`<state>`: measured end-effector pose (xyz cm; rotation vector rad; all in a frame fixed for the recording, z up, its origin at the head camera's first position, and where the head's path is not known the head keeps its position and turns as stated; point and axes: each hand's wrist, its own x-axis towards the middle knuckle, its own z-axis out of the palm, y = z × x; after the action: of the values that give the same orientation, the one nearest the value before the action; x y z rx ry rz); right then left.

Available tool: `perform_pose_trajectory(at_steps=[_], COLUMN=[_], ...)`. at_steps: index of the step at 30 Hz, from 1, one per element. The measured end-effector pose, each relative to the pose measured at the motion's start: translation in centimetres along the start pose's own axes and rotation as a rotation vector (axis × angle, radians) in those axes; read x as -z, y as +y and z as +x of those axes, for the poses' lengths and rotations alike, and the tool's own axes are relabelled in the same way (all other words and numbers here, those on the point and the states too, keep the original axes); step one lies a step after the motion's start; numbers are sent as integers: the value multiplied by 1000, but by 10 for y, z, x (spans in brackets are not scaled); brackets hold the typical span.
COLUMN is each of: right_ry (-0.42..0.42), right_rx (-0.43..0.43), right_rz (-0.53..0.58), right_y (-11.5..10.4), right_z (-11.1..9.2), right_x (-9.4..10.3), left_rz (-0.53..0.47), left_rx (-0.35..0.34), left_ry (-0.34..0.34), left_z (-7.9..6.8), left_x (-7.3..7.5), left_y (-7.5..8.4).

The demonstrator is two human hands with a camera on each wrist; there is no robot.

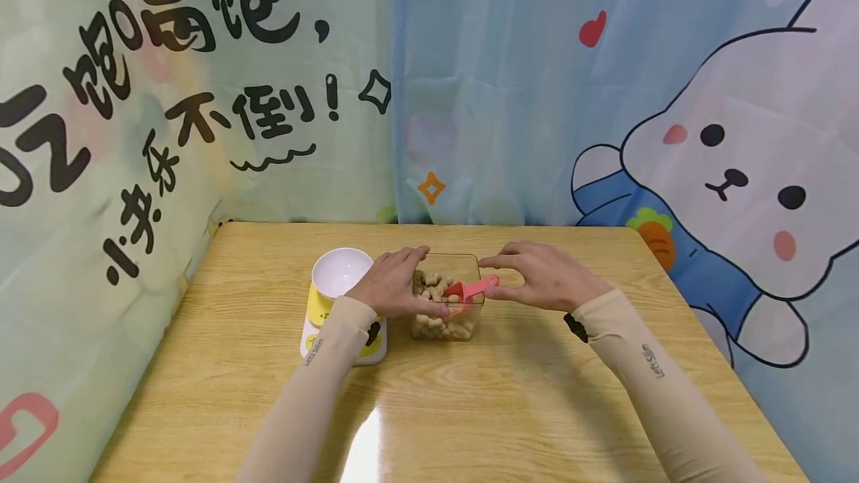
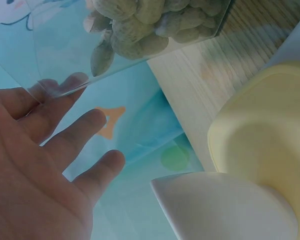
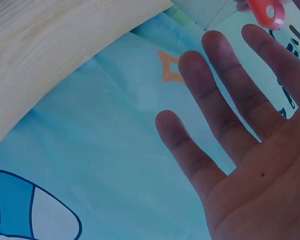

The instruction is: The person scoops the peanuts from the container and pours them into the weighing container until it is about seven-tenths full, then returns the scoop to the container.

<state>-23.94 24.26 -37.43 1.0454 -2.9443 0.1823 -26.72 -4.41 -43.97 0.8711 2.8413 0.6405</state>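
Note:
A clear plastic container (image 1: 443, 328) holds peanuts in their shells (image 1: 436, 288). My left hand (image 1: 394, 283) grips its left side, the thumb across the front and fingertips at the far left rim; the left wrist view shows fingers (image 2: 65, 90) touching the clear wall. A red-pink scoop (image 1: 478, 287) rests in the container, its handle leaning out over the right rim. Beside that handle is my right hand (image 1: 546, 274), thumb near the handle's end. In the right wrist view its fingers (image 3: 220, 107) are spread and fairly straight, with the scoop handle (image 3: 267, 12) beyond the fingertips.
Left of the container stands a yellow and white kitchen scale (image 1: 317, 313) with a white bowl (image 1: 342, 273) on top, close to my left wrist. Everything is on a wooden table (image 1: 470, 408). Printed curtains (image 1: 496, 95) hang behind and to the sides.

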Motion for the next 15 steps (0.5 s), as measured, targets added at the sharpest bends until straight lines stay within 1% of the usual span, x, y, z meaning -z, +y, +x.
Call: perform_pose_trajectory(at_steps=[5, 12, 15], right_ry=[-27, -69, -69], right_rx=[28, 67, 77], right_rz=[-23, -8, -6], right_y=[0, -2, -4], right_z=[4, 12, 16], right_x=[-3, -6, -6], left_rz=[7, -6, -13], left_rx=[6, 8, 6], left_ry=[-4, -4, 1], left_z=[0, 0, 0], left_x=[0, 0, 0], left_y=[0, -1, -1])
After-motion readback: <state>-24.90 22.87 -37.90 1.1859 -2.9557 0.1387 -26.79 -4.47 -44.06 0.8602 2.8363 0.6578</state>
